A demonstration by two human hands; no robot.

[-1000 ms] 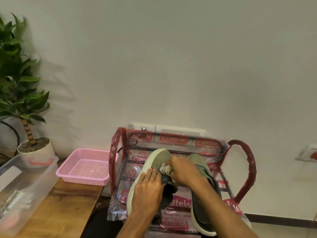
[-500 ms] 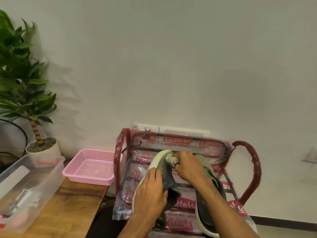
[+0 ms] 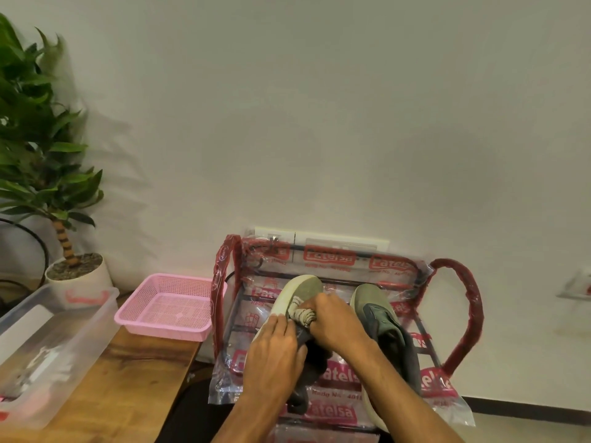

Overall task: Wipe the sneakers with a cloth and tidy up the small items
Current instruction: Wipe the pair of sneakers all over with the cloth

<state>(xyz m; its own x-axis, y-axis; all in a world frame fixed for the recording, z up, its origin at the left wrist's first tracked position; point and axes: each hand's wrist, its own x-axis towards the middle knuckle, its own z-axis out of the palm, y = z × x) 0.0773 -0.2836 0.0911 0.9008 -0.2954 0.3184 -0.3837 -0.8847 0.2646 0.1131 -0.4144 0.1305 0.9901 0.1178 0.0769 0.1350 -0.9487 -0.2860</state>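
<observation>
Two olive-green sneakers with pale soles lie on a plastic-wrapped red shoe rack. The left sneaker is tipped on its side, toe pointing to the wall. My left hand grips its side near the heel opening. My right hand holds a bunched whitish cloth pressed against the sneaker's upper. The right sneaker lies flat beside my right forearm, partly hidden by it.
A pink mesh basket sits on the wooden table left of the rack. A clear plastic bin with small items stands at the table's left. A potted plant stands behind it. The wall is close behind the rack.
My right hand has rubbed the cloth up toward the toe and back down the left sneaker's upper. My left hand kept its hold on the shoe. The view shifted slightly right.
</observation>
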